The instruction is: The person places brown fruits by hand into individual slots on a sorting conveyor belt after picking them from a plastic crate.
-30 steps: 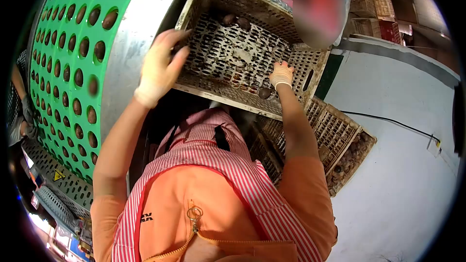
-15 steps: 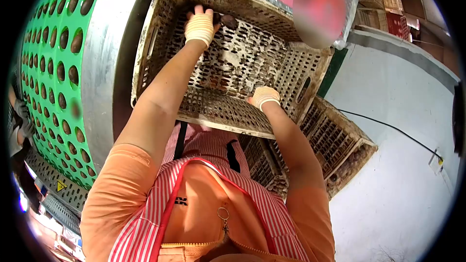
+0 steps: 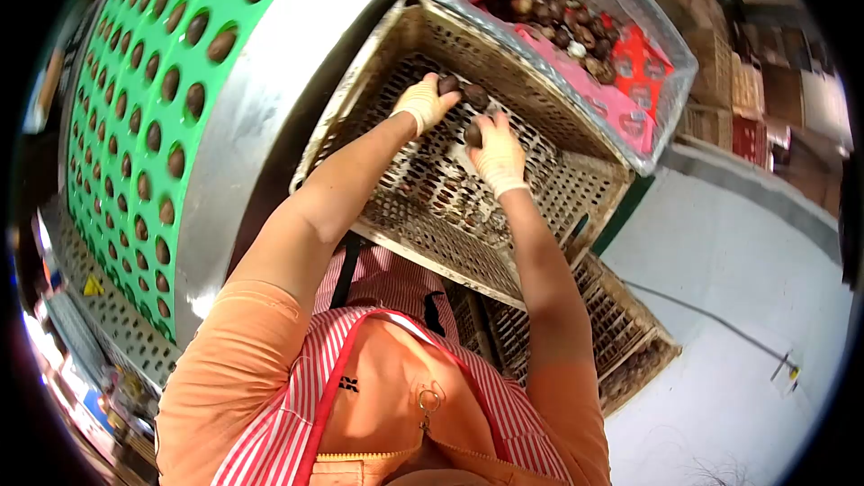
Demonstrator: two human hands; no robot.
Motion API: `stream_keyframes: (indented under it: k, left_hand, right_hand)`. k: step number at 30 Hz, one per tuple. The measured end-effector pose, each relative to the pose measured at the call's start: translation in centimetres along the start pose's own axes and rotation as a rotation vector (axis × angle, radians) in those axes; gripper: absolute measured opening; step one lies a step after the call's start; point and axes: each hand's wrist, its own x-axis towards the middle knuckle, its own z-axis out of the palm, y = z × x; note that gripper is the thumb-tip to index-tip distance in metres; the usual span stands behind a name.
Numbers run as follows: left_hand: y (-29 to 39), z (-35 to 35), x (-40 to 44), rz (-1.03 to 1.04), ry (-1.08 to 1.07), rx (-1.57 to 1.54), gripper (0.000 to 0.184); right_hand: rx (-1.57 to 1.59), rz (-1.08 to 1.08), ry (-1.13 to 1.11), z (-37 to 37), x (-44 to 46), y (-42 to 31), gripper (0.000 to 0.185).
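My left hand [image 3: 425, 104], in a pale glove, is inside a dirty plastic crate [image 3: 576, 130]. Its fingers curl against a dark brown egg-shaped thing [image 3: 448, 85]. A second dark egg-shaped thing [image 3: 476, 96] lies just to the right on the crate floor. My right hand [image 3: 499, 155], gloved the same way, is closed around another dark egg-shaped thing [image 3: 473, 133] low in the crate. The palms' undersides are hidden. Grime covers the crate's slotted floor.
A green panel [image 3: 184, 54] with many holes holds dark ovals on the left, beside a curved metal rim [image 3: 261, 81]. A plastic-lined bin [image 3: 670, 99] with dark rounded pieces stands behind the crate. More crates [image 3: 621, 333] sit below right.
My right hand has moved from the crate's near right side up toward my left hand and now holds a dark egg-shaped thing. The view has shifted, showing more of the lined bin.
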Motion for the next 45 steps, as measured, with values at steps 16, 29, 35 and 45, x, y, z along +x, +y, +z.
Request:
stream_keyframes:
  k: [16, 29, 35, 45]
  left_hand:
    - [-2.0, -19.3, -28.6, 0.238, -0.077, -1.360, 0.045]
    - [-34.6, -32.2, -52.9, -0.843, 1.340, 0.192, 0.040]
    - [-41.5, -30.9, -51.4, -1.081, 0.967, 0.656, 0.025]
    - [-34.0, -26.7, -55.3, -0.665, 1.354, 0.146, 0.045]
  right_hand:
    - [-0.130, 0.158, -0.125, 5.4, 4.5, -2.3, 0.069]
    - [1.488, -0.304, -0.431, -6.5, -5.7, -27.6, 0.052]
    - [0.498, -1.072, -0.534, 1.6, -10.4, -52.5, 0.057]
    - [0.634, -0.498, -1.016, 26.5, -20.0, -78.5, 0.052]
